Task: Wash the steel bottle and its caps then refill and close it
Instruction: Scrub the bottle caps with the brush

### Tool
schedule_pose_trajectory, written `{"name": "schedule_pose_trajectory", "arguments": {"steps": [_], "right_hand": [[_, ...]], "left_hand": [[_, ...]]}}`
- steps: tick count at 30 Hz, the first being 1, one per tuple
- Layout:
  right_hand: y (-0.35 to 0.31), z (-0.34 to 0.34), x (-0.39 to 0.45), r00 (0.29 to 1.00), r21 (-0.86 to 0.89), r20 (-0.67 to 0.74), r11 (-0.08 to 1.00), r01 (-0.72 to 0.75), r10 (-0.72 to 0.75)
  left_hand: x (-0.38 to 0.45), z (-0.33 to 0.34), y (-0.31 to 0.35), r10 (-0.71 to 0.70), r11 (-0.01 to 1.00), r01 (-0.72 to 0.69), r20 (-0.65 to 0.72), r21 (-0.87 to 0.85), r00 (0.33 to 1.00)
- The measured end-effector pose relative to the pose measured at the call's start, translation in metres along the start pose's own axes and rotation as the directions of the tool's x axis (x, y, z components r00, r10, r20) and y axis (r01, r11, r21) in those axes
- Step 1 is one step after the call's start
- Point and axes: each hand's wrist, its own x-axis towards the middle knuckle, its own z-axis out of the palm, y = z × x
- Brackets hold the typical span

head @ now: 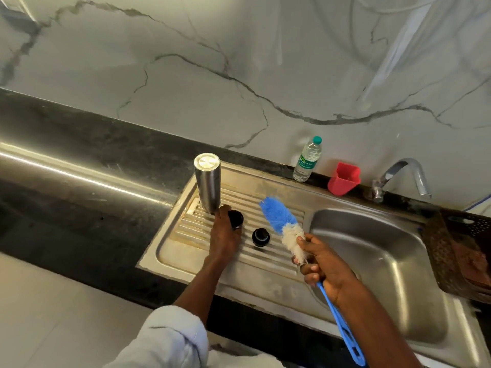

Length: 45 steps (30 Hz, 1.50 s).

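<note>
The steel bottle (206, 181) stands upside down at the far left corner of the ribbed drainboard (273, 261). My left hand (222, 240) grips a black cap (236, 218) right beside the bottle's lower end. A second black cap (261, 236) sits on the drainboard just to the right, free of both hands. My right hand (322, 264) holds a bottle brush (281, 224) with a blue and white bristle head and a long blue handle, over the edge between drainboard and sink basin (385, 274).
A plastic water bottle (308, 159) and a red container (344, 178) stand at the back by the marble wall. The tap (401, 176) arches over the basin. A brown basket (462, 251) rests on the sink's right edge. Dark counter (79, 160) extends left.
</note>
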Motion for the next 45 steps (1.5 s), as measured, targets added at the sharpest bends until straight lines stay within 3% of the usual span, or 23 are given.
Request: {"name": "schedule_pose_trajectory", "arguments": {"steps": [3, 10, 17, 21, 24, 28, 31, 34, 36, 38, 40, 42, 45], "right_hand": [[0.003, -0.002, 0.0, 1.0, -0.03, -0.022, 1.0, -0.003, 0.002], [0.01, -0.005, -0.005, 0.996, -0.06, -0.089, 0.998, 0.002, -0.008], [0.019, -0.009, -0.012, 0.948, -0.309, -0.229, 0.94, 0.143, -0.219], [0.018, -0.013, -0.011, 0.902, -0.439, -0.268, 0.877, 0.198, -0.337], [0.018, -0.022, -0.011, 0.871, -0.554, -0.246, 0.799, 0.234, -0.426], [0.021, -0.045, -0.01, 0.846, -0.626, -0.231, 0.739, 0.249, -0.481], [0.019, -0.066, -0.012, 0.852, -0.614, -0.218, 0.746, 0.259, -0.476], [0.015, -0.093, -0.012, 0.866, -0.597, -0.212, 0.761, 0.252, -0.453], [0.013, -0.11, -0.011, 0.871, -0.565, -0.225, 0.787, 0.248, -0.436], [0.014, -0.124, -0.008, 0.874, -0.523, -0.236, 0.814, 0.253, -0.424], [0.015, -0.136, -0.005, 0.876, -0.475, -0.246, 0.839, 0.265, -0.416], [0.014, -0.148, -0.003, 0.877, -0.447, -0.235, 0.848, 0.286, -0.42], [0.01, -0.162, -0.003, 0.862, -0.454, -0.191, 0.821, 0.346, -0.47]], "left_hand": [[-0.002, 0.007, -0.003, 0.02, 0.996, -0.02, -0.002, 0.082, 1.0], [-0.004, 0.004, -0.015, 0.043, 0.995, -0.048, 0.064, 0.086, 0.997], [-0.044, 0.003, -0.011, 0.206, 0.965, -0.173, -0.157, 0.199, 0.966], [-0.046, 0.018, 0.005, 0.306, 0.908, -0.301, 0.03, 0.292, 0.952], [-0.042, 0.036, 0.018, 0.28, 0.866, -0.315, 0.146, 0.388, 0.949], [-0.038, 0.056, 0.023, 0.27, 0.791, -0.325, 0.181, 0.519, 0.946], [-0.032, 0.067, 0.025, 0.285, 0.78, -0.311, 0.134, 0.543, 0.949], [-0.034, 0.079, 0.034, 0.178, 0.914, -0.188, 0.061, 0.358, 0.982], [-0.038, 0.088, 0.05, -0.029, 0.999, 0.027, 0.068, 0.031, 0.997], [-0.041, 0.097, 0.071, -0.21, 0.911, 0.251, 0.158, -0.328, 0.965], [-0.045, 0.103, 0.091, -0.276, 0.733, 0.398, 0.293, -0.551, 0.915], [-0.053, 0.108, 0.11, -0.282, 0.601, 0.484, 0.398, -0.636, 0.873], [-0.061, 0.119, 0.128, -0.309, 0.534, 0.526, 0.426, -0.662, 0.85]]}}
